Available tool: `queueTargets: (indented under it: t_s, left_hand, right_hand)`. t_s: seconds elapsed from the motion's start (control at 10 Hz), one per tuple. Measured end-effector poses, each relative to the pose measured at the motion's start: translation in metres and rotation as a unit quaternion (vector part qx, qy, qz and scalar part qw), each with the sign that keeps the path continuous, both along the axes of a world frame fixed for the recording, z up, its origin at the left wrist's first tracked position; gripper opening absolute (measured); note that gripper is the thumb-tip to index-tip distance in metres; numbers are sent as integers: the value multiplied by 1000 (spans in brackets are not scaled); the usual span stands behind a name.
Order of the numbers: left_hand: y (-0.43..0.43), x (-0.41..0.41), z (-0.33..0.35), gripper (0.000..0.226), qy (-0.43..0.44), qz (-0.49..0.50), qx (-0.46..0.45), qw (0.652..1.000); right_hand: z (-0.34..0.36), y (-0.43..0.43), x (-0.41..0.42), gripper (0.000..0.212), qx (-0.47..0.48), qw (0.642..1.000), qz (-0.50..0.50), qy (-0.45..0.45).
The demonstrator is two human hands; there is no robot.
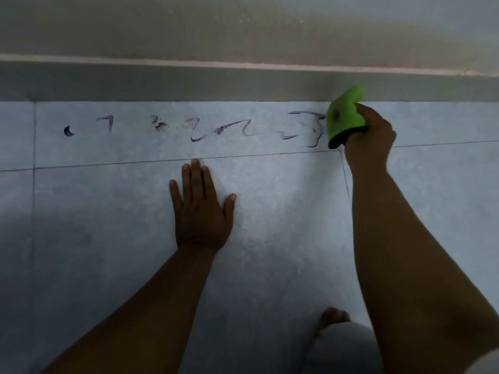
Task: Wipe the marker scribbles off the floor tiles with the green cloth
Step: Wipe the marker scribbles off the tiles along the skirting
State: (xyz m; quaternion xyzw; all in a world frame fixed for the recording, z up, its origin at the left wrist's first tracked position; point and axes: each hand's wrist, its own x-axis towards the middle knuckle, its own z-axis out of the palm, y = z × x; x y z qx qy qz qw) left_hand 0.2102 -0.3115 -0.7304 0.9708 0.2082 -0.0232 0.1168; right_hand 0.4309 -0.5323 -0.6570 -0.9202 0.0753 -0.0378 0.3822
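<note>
Head cam, looking down at pale floor tiles (270,225) w/ a grey skirting strip (189,82) running across the upper part of the frame. Right hand (370,139), upper right of frame, is clamped round the green cloth (344,117), bunched up, its lower edge pressed to the tile and its top corner sticking up toward the skirting. There's a dark smudge on the cloth face, prob. ink it has picked up. Cloth sits right at the right end of the row of marker scribbles (194,128), touching or just covering the last hooked stroke (310,128).

Left hand (201,209), centre frame, is flat on the floor, fingers spread and apart, holding nothing: looks like a brace for body weight, fingertips just reaching the grout line (135,162) below the marked tile. A knee and toes (334,317) show at the bottom right.

Progress, as I read it: early-to-mid. Marks look thin and broken in places, esp. the smeared bit mid-row, so some may be partly rubbed, can't be sure. Still there: a dot (68,130) far left, a small hook, a smudgy patch, two zigzags and the strokes beside the cloth. Tile to the right of the cloth looks clean. So nearly the whole row is left, approx. everything from the cloth leftward to the dot.
</note>
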Motion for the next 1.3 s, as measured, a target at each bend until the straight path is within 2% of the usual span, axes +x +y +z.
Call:
queueTargets:
  t_s: [0.1,0.2,0.3,0.4,0.5,0.7,0.8,0.9,1.0,1.1,1.2,1.3]
  left_hand:
    - [0,-1,0,79,0,1,-4,1000]
    - [0,0,-1,79,2,-1,-6,1000]
    - [0,0,-2,79,0,-1,-6,1000]
    - [1,0,-2,79,1,-2,-8,1000]
    - [2,-2,-3,80,3,-2,-10,1000]
    - [1,0,-3,79,-1,-5,-4,1000]
    - [2,-1,-3,79,-3,-7,-1,1000]
    - [5,-2,0,78,-6,-13,-6,1000]
    - [22,-6,2,72,-21,-59,-29,998]
    - [73,-23,2,66,-24,-87,-17,996]
    - [107,-49,0,70,14,-47,30,998]
    - [102,-57,-5,74,26,-52,32,998]
  right_hand:
    - [-7,-11,-3,47,-141,983,108,54]
    - [-15,-12,-1,56,-258,920,243,164]
    - [-7,-4,5,54,-249,931,250,89]
    - [-15,9,3,62,-221,943,239,70]
    - [-43,12,1,75,-322,909,251,82]
    - [-52,45,9,73,-353,926,91,92]
    - [-52,89,-1,77,-328,933,107,105]
    - [-56,105,-24,74,-338,899,272,58]
    - [-51,52,-34,70,-323,845,424,31]
    - [-45,-23,-19,73,-343,846,406,47]
    - [-51,-34,-2,70,-384,860,331,66]
    - [-55,11,-2,72,-393,899,174,79]
